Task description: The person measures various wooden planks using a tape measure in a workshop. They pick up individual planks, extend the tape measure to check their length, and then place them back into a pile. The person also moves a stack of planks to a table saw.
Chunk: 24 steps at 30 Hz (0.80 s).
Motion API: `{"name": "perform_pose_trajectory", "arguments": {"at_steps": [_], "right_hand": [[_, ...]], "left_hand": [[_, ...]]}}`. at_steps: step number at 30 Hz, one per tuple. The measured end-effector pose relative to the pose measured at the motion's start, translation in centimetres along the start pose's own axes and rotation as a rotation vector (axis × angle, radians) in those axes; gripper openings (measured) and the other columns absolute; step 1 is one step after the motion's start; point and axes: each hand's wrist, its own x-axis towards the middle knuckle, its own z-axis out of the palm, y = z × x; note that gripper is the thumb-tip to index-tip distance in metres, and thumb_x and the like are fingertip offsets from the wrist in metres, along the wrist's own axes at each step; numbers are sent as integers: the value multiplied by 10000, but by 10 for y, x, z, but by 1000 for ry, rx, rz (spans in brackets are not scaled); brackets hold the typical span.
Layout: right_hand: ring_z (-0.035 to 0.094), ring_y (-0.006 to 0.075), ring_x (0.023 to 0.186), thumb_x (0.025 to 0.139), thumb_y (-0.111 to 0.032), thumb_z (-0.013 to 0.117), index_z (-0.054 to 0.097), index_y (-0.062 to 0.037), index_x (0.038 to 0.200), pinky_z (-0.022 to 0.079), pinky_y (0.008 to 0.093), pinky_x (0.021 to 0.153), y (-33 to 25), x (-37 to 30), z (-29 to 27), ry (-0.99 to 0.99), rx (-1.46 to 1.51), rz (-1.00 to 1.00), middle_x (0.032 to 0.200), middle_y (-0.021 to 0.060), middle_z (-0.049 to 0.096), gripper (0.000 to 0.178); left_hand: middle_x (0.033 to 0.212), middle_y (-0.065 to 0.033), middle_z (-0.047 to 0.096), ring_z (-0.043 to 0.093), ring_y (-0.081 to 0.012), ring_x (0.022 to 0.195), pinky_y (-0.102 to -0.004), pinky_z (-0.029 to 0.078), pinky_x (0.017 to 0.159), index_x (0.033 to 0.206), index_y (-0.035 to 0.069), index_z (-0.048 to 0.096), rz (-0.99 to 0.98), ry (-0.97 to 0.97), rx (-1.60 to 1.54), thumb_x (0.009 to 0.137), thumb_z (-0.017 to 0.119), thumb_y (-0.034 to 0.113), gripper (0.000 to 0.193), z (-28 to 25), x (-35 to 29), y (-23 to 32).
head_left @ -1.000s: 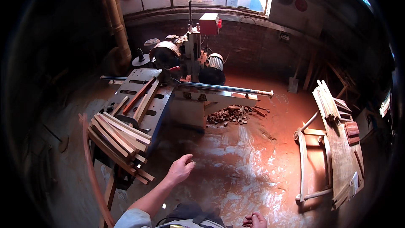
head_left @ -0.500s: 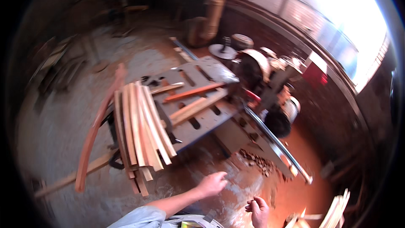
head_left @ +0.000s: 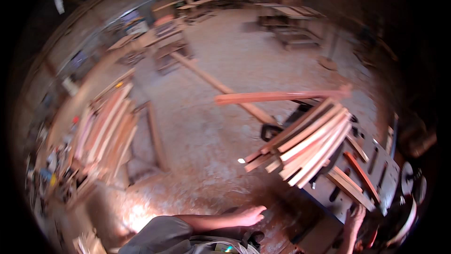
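My left hand [head_left: 250, 216] is held out in front of my body, above the floor, its fingers loosely bent and a little apart with nothing in them. At the near edge of the metal machine table [head_left: 324, 197], my right hand [head_left: 355, 215] has its fingers stretched toward the end of a short wooden board [head_left: 350, 187]. Blur hides whether they touch it. A fanned stack of wooden strips [head_left: 305, 143] lies across the table's left end. Beyond that stack, a long reddish strip [head_left: 277, 96] lies crosswise. An orange-red bar [head_left: 361, 175] lies on the slotted top.
At the left, a pile of long boards [head_left: 105, 129] lies beside a wooden frame [head_left: 155, 134]. A long plank [head_left: 221, 87] slants out past the stack. Workbenches [head_left: 291, 17] stand at the back. A round saw blade [head_left: 407, 178] is at the far right.
My view has swung left, so the machine table and strips now sit to the right. My right hand has moved from above the floor to the table's edge; its fingers have opened out.
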Motion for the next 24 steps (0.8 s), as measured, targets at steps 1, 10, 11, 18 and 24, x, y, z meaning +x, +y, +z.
{"name": "perform_pose_trajectory", "arguments": {"at_steps": [1,10,11,18,24], "right_hand": [[405,418,1286,775,-112,725,426,28,1342,340,465,1082,12,16,12,-31,-30,-12,1378,272,426,657],[500,388,1166,932,-362,518,502,8,1299,397,476,977,36,97,9,-378,-247,93,1192,225,568,522],[497,386,1172,936,-365,509,499,19,1301,379,486,998,20,92,3,-397,-288,124,1209,239,557,531],[503,370,1120,924,-441,527,577,-24,1156,371,470,979,25,80,39,-150,-267,62,1108,183,571,479],[574,363,979,872,-385,582,657,-56,964,431,478,875,19,73,-8,-164,-202,54,1009,162,624,350]], "left_hand": [[1148,-227,622,601,-394,1055,-466,485,891,1254,16,531,-105,140,-58,910,544,250,416,7,-26,-22],[1129,-192,630,603,-365,1050,-456,480,867,1218,62,569,-608,336,16,900,542,349,430,20,-194,-59],[1125,-190,630,603,-364,1047,-455,480,861,1200,67,575,-654,322,30,895,545,360,425,28,-204,-62],[1024,-176,655,622,-352,999,-457,491,822,1088,60,587,-656,232,65,873,558,367,376,51,-233,-72],[931,-187,665,647,-368,903,-465,510,754,1025,67,602,-576,241,122,846,604,365,348,39,-189,-83]]}}
